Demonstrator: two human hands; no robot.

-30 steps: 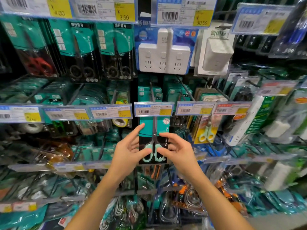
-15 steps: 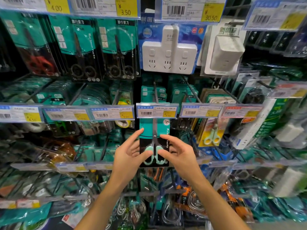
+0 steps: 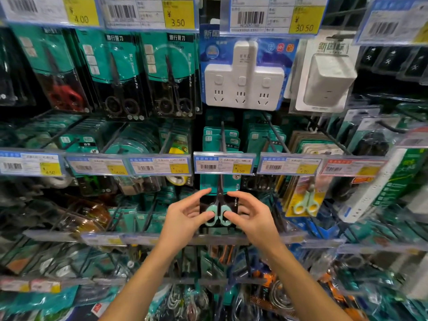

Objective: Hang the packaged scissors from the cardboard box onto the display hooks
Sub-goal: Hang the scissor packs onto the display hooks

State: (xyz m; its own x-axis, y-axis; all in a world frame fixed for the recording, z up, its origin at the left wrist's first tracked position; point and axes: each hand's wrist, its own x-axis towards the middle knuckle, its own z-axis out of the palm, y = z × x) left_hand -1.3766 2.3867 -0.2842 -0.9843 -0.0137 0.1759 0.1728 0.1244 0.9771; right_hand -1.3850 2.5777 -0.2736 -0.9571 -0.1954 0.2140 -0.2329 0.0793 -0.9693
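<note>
Head view, store aisle: left hand (image 3: 185, 215) and right hand (image 3: 252, 216) pinching packaged scissors (image 3: 218, 205) by lower edges, steadying the card just below the price tag (image 3: 224, 165) on the centre display hook (image 3: 222, 137), seemingly to seat it squarely.

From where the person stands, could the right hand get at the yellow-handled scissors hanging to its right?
Probably yes. The yellow-handled scissors hang at the front of their hook with nothing before them, but the right hand now holds the mint-handled scissors pack.
</note>
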